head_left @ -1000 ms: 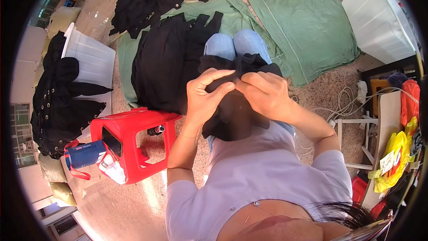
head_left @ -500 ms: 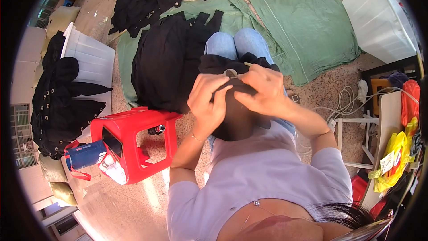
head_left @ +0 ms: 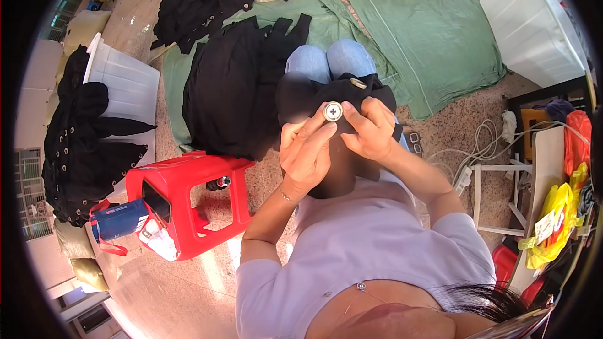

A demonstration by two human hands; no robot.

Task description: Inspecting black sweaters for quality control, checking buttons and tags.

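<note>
Two hands are raised together over the lap, and a round pale button (head_left: pixel 333 112) is pinched between them against a black garment (head_left: pixel 352 94) that is draped over the knees. The left hand (head_left: pixel 306 150) is closed, its fingertips pressed to the button's left edge; the right hand (head_left: pixel 370 130) is closed too, its fingers curled over the cloth just right of the button. A second pale button (head_left: pixel 358 83) is seen higher on the same garment. It is judged that the button could be let slip if the pinch were loosened, since it is held only at its rim, and that the dark cloth could slide off the knees because most of it hangs loose. No thread or needle can be made out. A white tub (head_left: pixel 122 85) stands at the left on the floor, with black garments (head_left: pixel 81 144) hung over its rim; what lies inside cannot be seen. A second white tub (head_left: pixel 534 22) is placed at the upper right, its contents hidden. A red stool (head_left: pixel 188 204) stands near the left elbow, a blue pouch (head_left: pixel 119 218) beside it. More black clothing is piled on a green sheet (head_left: pixel 427 31).
</note>
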